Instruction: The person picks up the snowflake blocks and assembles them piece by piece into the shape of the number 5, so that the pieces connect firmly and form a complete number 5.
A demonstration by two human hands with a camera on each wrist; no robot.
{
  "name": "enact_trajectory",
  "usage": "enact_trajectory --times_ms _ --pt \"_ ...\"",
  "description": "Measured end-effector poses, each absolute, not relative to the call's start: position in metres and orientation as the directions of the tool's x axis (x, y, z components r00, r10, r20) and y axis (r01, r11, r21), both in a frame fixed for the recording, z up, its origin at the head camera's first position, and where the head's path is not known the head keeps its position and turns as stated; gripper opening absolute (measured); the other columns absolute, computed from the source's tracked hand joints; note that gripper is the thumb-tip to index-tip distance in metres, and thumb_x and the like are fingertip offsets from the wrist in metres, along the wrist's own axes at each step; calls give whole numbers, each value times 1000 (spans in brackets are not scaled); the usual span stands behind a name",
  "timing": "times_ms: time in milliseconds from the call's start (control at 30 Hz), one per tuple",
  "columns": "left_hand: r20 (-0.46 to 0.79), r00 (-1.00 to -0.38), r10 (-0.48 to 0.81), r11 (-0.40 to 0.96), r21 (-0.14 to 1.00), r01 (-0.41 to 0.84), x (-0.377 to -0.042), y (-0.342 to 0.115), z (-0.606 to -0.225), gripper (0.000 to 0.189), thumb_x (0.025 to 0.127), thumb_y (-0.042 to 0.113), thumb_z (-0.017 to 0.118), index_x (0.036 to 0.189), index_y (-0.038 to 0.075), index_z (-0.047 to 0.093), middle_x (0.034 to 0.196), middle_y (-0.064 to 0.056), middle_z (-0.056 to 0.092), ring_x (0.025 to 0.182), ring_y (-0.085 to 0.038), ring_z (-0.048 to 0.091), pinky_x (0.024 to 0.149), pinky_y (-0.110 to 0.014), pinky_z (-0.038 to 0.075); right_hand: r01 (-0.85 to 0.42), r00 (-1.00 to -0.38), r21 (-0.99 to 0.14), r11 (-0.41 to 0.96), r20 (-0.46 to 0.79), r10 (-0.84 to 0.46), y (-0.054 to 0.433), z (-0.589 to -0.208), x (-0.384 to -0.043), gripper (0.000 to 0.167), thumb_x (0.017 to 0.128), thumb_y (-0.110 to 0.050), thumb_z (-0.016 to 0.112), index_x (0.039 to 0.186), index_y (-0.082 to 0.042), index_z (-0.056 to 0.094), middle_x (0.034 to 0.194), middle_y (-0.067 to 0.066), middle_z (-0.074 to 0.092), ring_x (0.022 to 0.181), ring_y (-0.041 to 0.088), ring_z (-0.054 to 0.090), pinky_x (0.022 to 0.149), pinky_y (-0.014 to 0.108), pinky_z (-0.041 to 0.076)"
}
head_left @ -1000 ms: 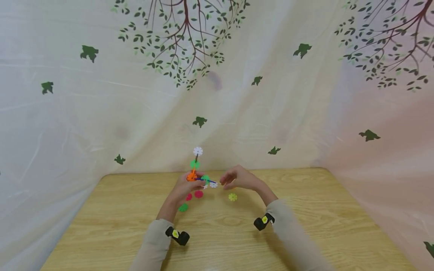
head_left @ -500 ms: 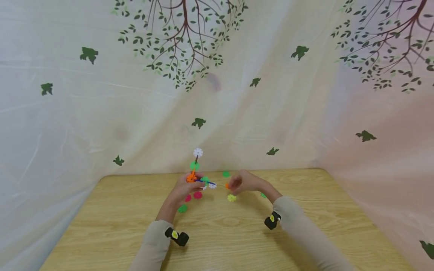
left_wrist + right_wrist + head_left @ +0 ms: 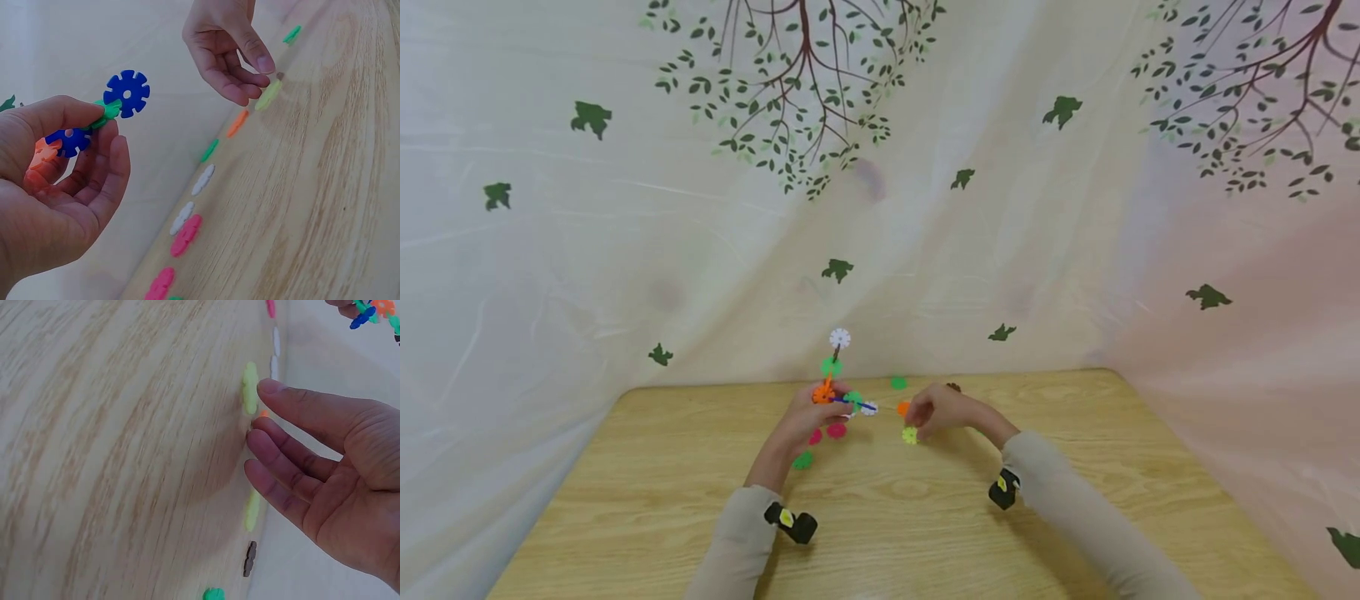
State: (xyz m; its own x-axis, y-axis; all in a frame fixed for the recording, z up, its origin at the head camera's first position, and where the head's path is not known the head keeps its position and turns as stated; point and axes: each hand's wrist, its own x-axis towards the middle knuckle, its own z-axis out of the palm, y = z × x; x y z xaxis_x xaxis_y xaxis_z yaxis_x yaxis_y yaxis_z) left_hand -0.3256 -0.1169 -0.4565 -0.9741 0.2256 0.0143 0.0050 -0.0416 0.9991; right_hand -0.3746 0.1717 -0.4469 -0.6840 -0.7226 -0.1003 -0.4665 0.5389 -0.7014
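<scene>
My left hand (image 3: 808, 414) pinches a chain of notched plastic snowflake discs between thumb and fingers. An orange disc (image 3: 823, 394) sits by the thumb, and a branch rises from it through green to a white disc (image 3: 839, 338) at the top. In the left wrist view, a blue disc (image 3: 139, 100) ends the other branch, joined to a green disc (image 3: 111, 110) at my fingertips. Low over the table, my right hand (image 3: 943, 408) holds nothing, its fingers loosely bent and thumb apart. Its thumb tip is right at a yellow disc (image 3: 250, 387) on the wood.
Loose discs lie along the table (image 3: 880, 517): white (image 3: 203, 180), pink (image 3: 186, 235), orange (image 3: 237, 124) and green (image 3: 802, 460). Beyond my right fingers are a second yellow disc (image 3: 252, 514) and a brown disc (image 3: 250, 559). A printed curtain (image 3: 737, 250) hangs behind the table.
My right hand has moved right, away from the chain, then dipped slightly toward the yellow disc, uncovering the orange and green discs. The left hand keeps its grip and has hardly moved.
</scene>
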Motion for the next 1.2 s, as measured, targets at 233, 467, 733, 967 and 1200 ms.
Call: enact_trajectory --times_ms 233,467,733,967,1200 --pt "14 -975 223 -53 999 2 -328 -116 -457 26 90 -4 69 115 -4 66 94 0 68 81 -14 66 78 -27 59 -479 -688 -681 554 -101 -719 168 -448 -376 25 81 2 81 105 4 74 98 14 74 81 4 58 73 18 51" --pt "24 -970 241 -54 998 11 -331 -116 -458 27 90 -3 69 116 -5 64 94 1 68 81 -12 65 78 -26 59 -503 -688 -660 558 -84 -721 167 -448 -376 23 80 1 82 102 1 76 95 11 74 78 4 56 71 19 50" --pt "23 -969 248 -35 999 15 -331 -117 -457 29 91 -1 69 119 -7 63 96 0 68 83 -12 65 79 -26 58 -480 -695 -668 569 -106 -711 167 -446 -375 23 78 2 83 99 3 75 94 13 73 77 5 56 70 19 50" --pt "9 -972 236 -26 1000 3 -330 -117 -458 29 90 -2 69 118 -7 62 97 0 67 83 -12 65 80 -27 58 -487 -681 -650 583 -135 -719 166 -446 -376 23 76 4 84 95 0 72 88 7 70 75 6 57 69 20 51" --pt "6 -971 238 -31 1000 -1 -329 -117 -459 29 91 -3 69 119 -6 63 96 -1 67 83 -15 64 79 -27 58 -480 -662 -672 564 -145 -736 167 -447 -374 23 76 6 83 93 0 69 89 8 68 77 8 58 70 21 52"
